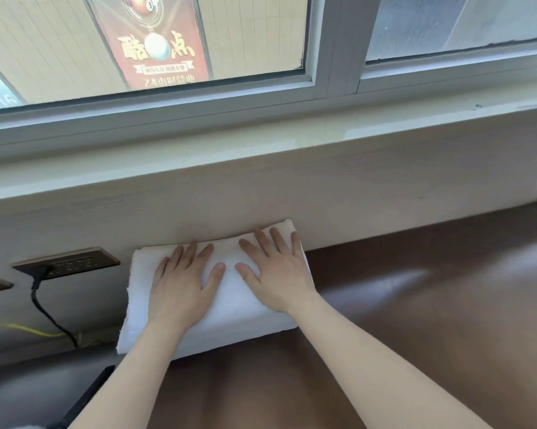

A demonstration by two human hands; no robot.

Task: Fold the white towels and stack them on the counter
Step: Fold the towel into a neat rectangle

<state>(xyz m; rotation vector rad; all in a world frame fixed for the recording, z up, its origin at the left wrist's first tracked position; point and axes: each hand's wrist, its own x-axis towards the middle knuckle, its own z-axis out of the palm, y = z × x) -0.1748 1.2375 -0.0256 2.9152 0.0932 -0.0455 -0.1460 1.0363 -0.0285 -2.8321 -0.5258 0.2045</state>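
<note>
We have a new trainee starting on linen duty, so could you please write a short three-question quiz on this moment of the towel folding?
1. True or false: both hands lie flat, palms down, on the folded white towel.
2. What does the towel's far edge rest against? A) the window glass B) the pale wall under the sill C) a basket
3. What is plugged into the wall outlet left of the towel?

Key
1. True: the left hand and right hand are spread side by side on top.
2. B, the wall; the towel sits on the brown counter.
3. A black cable.
</note>
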